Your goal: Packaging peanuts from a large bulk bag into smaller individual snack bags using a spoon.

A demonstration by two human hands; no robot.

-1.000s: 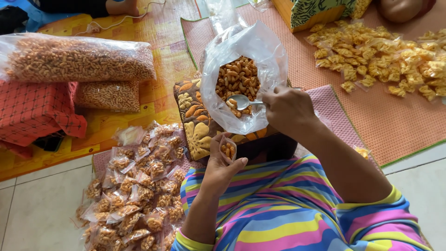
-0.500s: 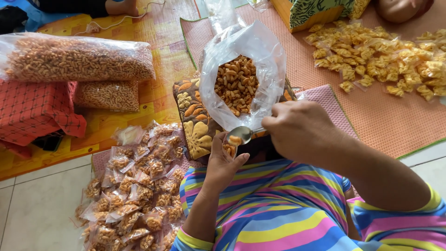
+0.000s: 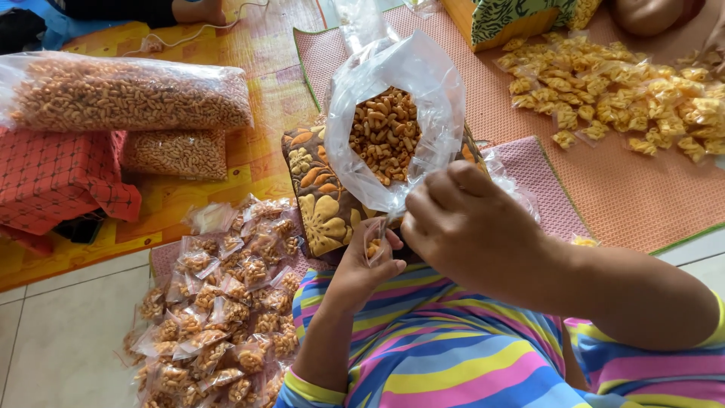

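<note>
**Small packet held below open snack bag**

Left hand pinches a small clear plastic packet with a few orange curls inside. Right hand is closed just right of it, touching the packet mouth; whatever it grips is hidden. Both sit at the near lip of the big clear bag of orange curled snacks, propped on a brown floral cushion. Pile of filled small packets lies near left on the floor.
</note>
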